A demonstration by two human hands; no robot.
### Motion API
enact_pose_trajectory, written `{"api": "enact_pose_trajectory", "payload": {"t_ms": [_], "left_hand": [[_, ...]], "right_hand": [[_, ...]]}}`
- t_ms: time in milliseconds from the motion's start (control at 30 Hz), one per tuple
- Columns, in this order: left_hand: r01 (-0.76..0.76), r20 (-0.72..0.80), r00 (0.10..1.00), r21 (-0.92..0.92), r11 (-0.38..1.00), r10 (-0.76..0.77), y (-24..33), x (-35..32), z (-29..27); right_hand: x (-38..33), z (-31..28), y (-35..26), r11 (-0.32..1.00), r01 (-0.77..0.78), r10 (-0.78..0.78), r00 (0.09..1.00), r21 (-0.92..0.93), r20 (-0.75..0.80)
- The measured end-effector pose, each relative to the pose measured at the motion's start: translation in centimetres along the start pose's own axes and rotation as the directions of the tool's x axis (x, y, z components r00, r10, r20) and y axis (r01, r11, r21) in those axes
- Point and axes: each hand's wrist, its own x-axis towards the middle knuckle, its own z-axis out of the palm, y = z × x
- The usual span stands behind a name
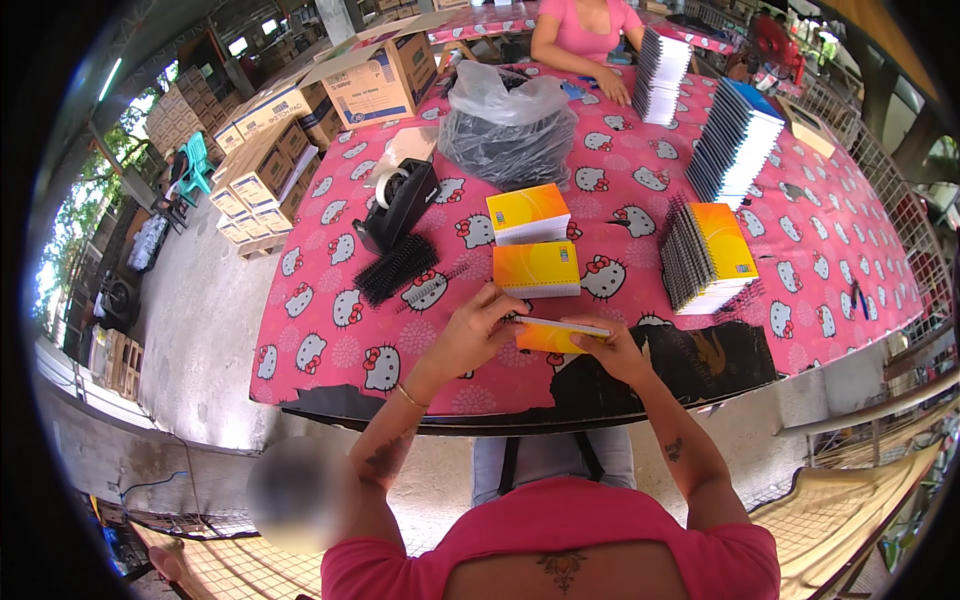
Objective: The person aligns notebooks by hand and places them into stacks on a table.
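A small yellow-orange notebook (548, 337) is held on edge just above the near side of the table, its white pages facing up. My right hand (618, 352) grips its right end, thumb across the cover. At the left end, the fingers of my left hand (480, 318) are pinched together at the corner, where a bit of dark binding coil shows; exactly what they pinch is partly hidden. Just beyond lie two stacks of yellow covers with white pages, a nearer stack (536, 270) and a farther stack (528, 214). Black binding coils (396, 270) lie to the left.
A black tape dispenser (402, 208) and a coil-filled plastic bag (508, 130) stand farther back. On the right are coil-bound yellow notebooks (708, 258) and tall stacks of blue notebooks (735, 142). Cardboard boxes (378, 82) stand at the far left. Across the table sits another person (588, 45).
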Motion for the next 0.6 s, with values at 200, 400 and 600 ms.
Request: {"api": "enact_pose_trajectory", "payload": {"t_ms": [200,400,600], "left_hand": [[0.138,0.118,0.981,0.135,0.981,-0.154,0.4,0.0,0.1],[0.161,-0.180,0.983,0.706,0.689,-0.045,3.2,-2.3,5.6],[0.269,-0.298,0.953,0.739,0.618,-0.058,3.1,0.5,3.0]], "right_hand": [[-0.2,0.5,-0.8,1.000,0.001,0.000,1.000,0.019,-0.017],[-0.6,2.7,-3.2,0.997,-0.008,0.018,0.992,0.074,-0.128],[-0.1,3.3,-2.9,1.000,-0.027,0.026,0.993,-0.005,-0.113]]}}
